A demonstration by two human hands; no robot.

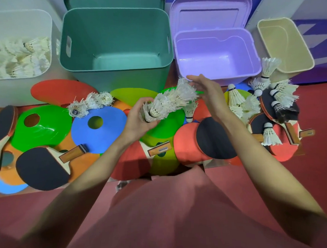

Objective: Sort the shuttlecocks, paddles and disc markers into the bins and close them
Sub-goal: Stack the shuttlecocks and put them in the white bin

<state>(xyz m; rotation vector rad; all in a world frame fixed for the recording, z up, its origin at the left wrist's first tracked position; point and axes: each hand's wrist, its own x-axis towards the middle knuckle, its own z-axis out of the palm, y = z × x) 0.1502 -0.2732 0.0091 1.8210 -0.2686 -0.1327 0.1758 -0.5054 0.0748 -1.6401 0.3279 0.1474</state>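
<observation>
My left hand (138, 118) grips the cork end of a nested stack of worn shuttlecocks (169, 103) above the pile. My right hand (207, 90) hovers open at the stack's feathered end, fingers straight, just in front of the purple bin (216, 55). A white bin (0, 89) at the far left holds several shuttlecocks. The green bin (116, 45) and the purple bin are empty. Paddles (43, 168) and disc markers (99, 130) lie mixed on the floor. More shuttlecocks (238, 103) are scattered at the right, and another stack (88, 104) lies at the left.
A beige lid or tray (286, 43) leans at the far right. The purple bin's lid (210, 15) stands open behind it, and the green lid (114, 2) stands behind the green bin. Red floor (311, 183) stretches in front.
</observation>
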